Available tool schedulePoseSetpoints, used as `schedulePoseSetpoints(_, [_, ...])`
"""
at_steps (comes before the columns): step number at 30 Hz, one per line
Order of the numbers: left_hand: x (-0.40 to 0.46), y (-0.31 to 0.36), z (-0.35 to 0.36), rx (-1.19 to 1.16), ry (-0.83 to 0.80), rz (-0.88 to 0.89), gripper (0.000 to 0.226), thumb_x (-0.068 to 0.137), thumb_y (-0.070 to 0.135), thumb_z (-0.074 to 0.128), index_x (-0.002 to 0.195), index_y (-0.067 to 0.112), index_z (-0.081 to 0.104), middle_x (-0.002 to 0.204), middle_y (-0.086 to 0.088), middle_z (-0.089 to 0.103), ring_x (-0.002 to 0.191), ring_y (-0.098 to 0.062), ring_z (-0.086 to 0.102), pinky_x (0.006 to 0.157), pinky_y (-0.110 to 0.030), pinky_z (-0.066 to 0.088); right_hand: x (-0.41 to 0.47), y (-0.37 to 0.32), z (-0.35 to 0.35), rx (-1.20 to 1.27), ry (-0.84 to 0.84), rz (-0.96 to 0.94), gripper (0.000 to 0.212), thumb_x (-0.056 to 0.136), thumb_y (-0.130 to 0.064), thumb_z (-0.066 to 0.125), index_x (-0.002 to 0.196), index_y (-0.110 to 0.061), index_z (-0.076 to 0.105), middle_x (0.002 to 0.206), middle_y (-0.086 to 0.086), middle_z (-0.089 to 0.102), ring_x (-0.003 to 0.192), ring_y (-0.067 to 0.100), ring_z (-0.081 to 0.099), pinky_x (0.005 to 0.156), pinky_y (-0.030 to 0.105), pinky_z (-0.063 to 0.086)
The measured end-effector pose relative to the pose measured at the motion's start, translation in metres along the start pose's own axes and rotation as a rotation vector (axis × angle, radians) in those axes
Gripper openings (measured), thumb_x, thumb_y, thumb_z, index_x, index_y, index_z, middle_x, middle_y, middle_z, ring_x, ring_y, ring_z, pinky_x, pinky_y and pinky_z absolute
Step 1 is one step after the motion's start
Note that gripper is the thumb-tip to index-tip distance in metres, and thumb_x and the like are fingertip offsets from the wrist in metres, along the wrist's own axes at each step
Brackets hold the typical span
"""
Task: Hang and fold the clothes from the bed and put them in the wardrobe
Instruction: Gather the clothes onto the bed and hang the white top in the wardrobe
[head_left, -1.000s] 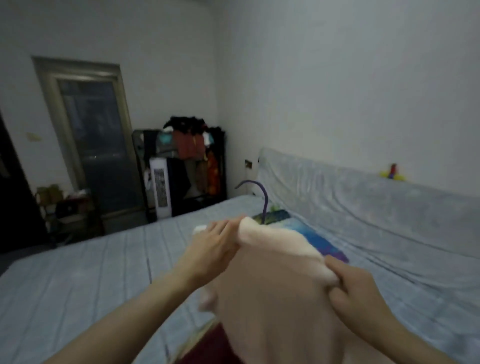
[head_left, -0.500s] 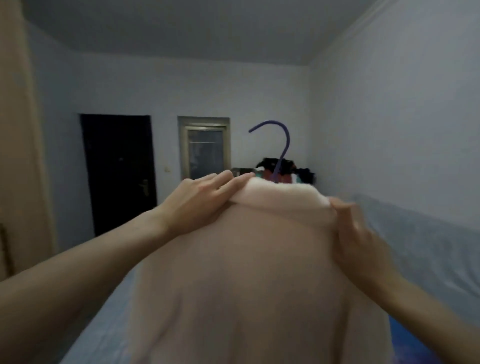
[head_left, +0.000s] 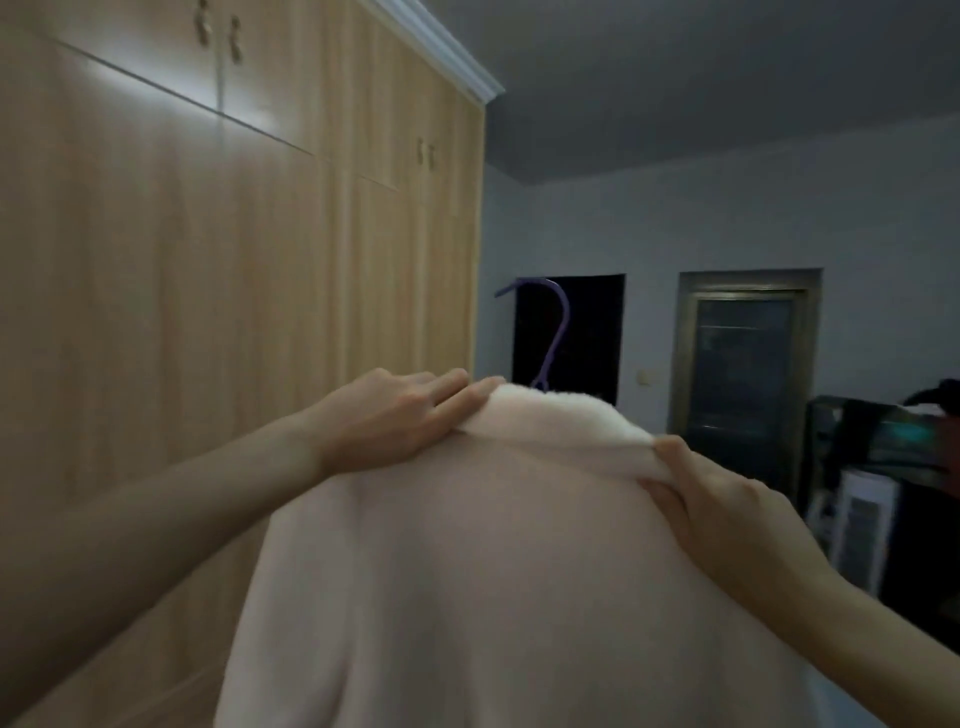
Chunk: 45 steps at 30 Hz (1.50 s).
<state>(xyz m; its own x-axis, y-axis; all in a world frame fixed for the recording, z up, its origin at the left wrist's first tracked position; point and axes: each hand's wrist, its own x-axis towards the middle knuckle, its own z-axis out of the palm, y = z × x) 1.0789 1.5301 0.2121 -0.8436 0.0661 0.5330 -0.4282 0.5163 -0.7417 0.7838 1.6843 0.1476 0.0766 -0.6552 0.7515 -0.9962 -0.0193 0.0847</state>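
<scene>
While the coat (head_left: 493, 545) on its hanger (head_left: 550, 332) is pinched by left hand (head_left: 395, 421) and right hand (head_left: 727, 509) fingers, carrying is underway; wardrobe (head_left: 208, 260) doors, left, must be opened next.

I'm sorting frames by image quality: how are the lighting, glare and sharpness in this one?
Head view: dim, bluish room light; a pale glare streak on the wardrobe upper panels; wide-angle bending along its crown moulding; soft overall, the white appliance at right smeared; the pink garment reads muted.
</scene>
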Motion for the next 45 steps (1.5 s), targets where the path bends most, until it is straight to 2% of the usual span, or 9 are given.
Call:
schedulePoseSetpoints(3, [-0.073, -0.04, -0.023, 0.116, -0.112, -0.057, 0.054, 0.091, 0.022, 0.036, 0.144, 0.013, 0.034, 0.099, -0.006, 0.056, 0.071, -0.026, 0.064, 0.033, -0.032, 0.042, 0.043, -0.059, 0.035, -0.049, 0.042, -0.145, 0.031, 0.096, -0.047, 0.021, 0.11, -0.026, 0.039, 0.074, -0.006, 0.058, 0.042, 0.013, 0.054, 0.036, 0.028, 0.043])
schedulePoseSetpoints(7, [-0.173, -0.085, -0.069, 0.252, -0.263, -0.123, 0.042, 0.091, 0.021, 0.035, 0.131, 0.011, 0.042, 0.101, -0.008, 0.059, 0.067, -0.029, 0.063, 0.032, -0.03, 0.04, 0.094, -0.16, 0.065, -0.049, 0.066, -0.278, 0.015, 0.095, -0.037, 0.04, 0.101, -0.024, 0.044, 0.068, -0.004, 0.06, 0.039, 0.024, 0.057, 0.036, 0.025, 0.03])
schedulePoseSetpoints(13, [-0.311, -0.137, -0.147, 0.435, -0.439, -0.272, 0.039, 0.09, 0.018, 0.042, 0.128, 0.012, 0.045, 0.089, -0.004, 0.057, 0.064, -0.025, 0.057, 0.033, -0.028, 0.035, 0.146, -0.317, 0.091, 0.071, 0.06, -0.457, 0.018, 0.1, -0.045, 0.026, 0.115, -0.034, 0.031, 0.107, -0.009, 0.062, 0.079, 0.02, 0.068, 0.053, 0.031, 0.04])
schedulePoseSetpoints(26, [-0.506, -0.188, -0.302, 0.537, -0.715, -0.463, 0.047, 0.094, 0.033, 0.055, 0.133, 0.007, 0.055, 0.092, -0.006, 0.064, 0.071, -0.026, 0.062, 0.049, -0.034, 0.048, 0.189, -0.621, 0.124, 0.469, 0.101, -0.638, 0.038, 0.099, -0.044, 0.027, 0.127, -0.029, 0.048, 0.087, 0.002, 0.067, 0.07, 0.03, 0.067, 0.058, 0.033, 0.051])
schedulePoseSetpoints(30, [-0.551, -0.185, -0.317, 0.401, -0.846, -0.871, 0.046, 0.091, 0.036, 0.059, 0.135, 0.024, 0.05, 0.114, 0.004, 0.063, 0.102, -0.018, 0.058, 0.075, -0.034, 0.051, 0.178, -0.697, 0.128, 0.428, -0.027, -0.724, 0.032, 0.103, -0.038, 0.029, 0.132, -0.03, 0.04, 0.106, -0.003, 0.066, 0.091, 0.023, 0.067, 0.063, 0.029, 0.045])
schedulePoseSetpoints(34, [-0.598, -0.187, -0.313, 0.098, -0.964, -1.4, 0.038, 0.081, 0.03, 0.067, 0.117, 0.022, 0.057, 0.102, 0.005, 0.059, 0.092, -0.015, 0.053, 0.074, -0.028, 0.043, 0.167, -0.761, 0.139, 0.404, -0.126, -0.812, 0.034, 0.103, -0.025, 0.033, 0.137, -0.025, 0.036, 0.118, 0.002, 0.064, 0.104, 0.026, 0.065, 0.077, 0.032, 0.049])
schedulePoseSetpoints(37, [-0.636, -0.187, -0.311, -0.059, -1.092, -1.525, 0.028, 0.081, 0.027, 0.069, 0.107, 0.017, 0.066, 0.093, 0.003, 0.06, 0.086, -0.016, 0.056, 0.063, -0.02, 0.039, 0.156, -0.799, 0.162, 0.461, -0.06, -0.867, 0.048, 0.086, -0.019, 0.066, 0.131, -0.022, 0.053, 0.1, 0.01, 0.072, 0.07, 0.028, 0.071, 0.055, 0.034, 0.054])
schedulePoseSetpoints(41, [-0.681, -0.19, -0.293, -0.098, -1.119, -1.581, 0.033, 0.083, 0.024, 0.07, 0.114, 0.017, 0.06, 0.099, 0.004, 0.052, 0.091, -0.013, 0.051, 0.065, -0.012, 0.035, 0.154, -0.838, 0.206, 0.45, -0.158, -0.948, 0.056, 0.099, -0.02, 0.033, 0.151, -0.027, 0.015, 0.131, 0.013, 0.057, 0.102, 0.03, 0.066, 0.079, 0.039, 0.052])
schedulePoseSetpoints(45, [-0.718, -0.207, -0.259, -0.218, -1.017, -1.68, 0.042, 0.079, 0.012, 0.069, 0.12, 0.015, 0.06, 0.111, 0.0, 0.062, 0.102, -0.019, 0.059, 0.085, -0.033, 0.052, 0.179, -0.86, 0.244, 0.503, -0.164, -0.985, 0.045, 0.1, -0.034, 0.032, 0.144, -0.03, 0.025, 0.121, 0.013, 0.063, 0.105, 0.033, 0.064, 0.08, 0.039, 0.05])
